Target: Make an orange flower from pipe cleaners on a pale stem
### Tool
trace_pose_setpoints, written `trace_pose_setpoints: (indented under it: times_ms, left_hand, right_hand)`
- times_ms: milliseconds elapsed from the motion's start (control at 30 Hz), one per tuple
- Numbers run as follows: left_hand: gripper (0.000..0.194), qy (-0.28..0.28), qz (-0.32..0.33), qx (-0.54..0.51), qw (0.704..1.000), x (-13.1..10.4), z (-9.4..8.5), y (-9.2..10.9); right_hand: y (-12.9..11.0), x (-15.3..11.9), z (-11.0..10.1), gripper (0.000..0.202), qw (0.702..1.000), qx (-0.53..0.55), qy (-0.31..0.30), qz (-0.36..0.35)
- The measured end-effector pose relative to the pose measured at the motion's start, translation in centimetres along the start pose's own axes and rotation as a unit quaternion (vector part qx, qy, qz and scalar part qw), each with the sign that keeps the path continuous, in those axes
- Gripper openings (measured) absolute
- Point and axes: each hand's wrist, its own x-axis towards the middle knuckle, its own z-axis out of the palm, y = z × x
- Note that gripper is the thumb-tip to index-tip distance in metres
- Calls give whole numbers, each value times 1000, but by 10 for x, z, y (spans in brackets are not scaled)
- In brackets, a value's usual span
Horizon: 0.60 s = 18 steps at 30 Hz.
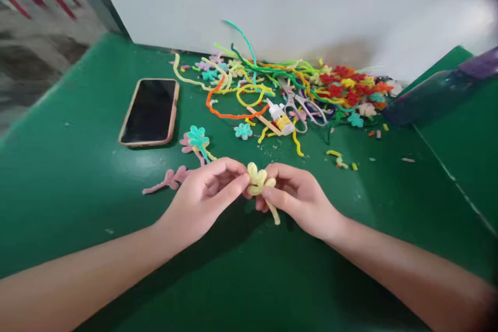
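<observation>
Between my two hands is a pale yellow pipe cleaner flower, its looped petals upward and a short stem hanging down to the right. My left hand pinches its left petals between thumb and fingertips. On the other side, my right hand is closed on the right petals near the stem, thumb in front. Some fingertips are hidden behind the flower. Just beyond my left hand lie a turquoise pipe cleaner flower and a pink one, both with stems. A small turquoise flower lies ahead of the hands.
A phone lies at the left on the green table. Ahead are a glue bottle, scissors, a wooden stick and loose pipe cleaners. Red flowers pile up beside a dark bottle. A white wall stands behind.
</observation>
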Motion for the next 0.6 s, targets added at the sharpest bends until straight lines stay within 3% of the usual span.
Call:
trace_pose_setpoints:
  times_ms: [333,600]
  left_hand:
    - [8,4,-1,19,1000,1,-2,-1]
    - [9,-15,-5,38,999,2,-3,1]
  right_hand:
    - [-2,2,2,14,998,-17,67,9]
    - [-2,1,3,14,997,-25,71,-4]
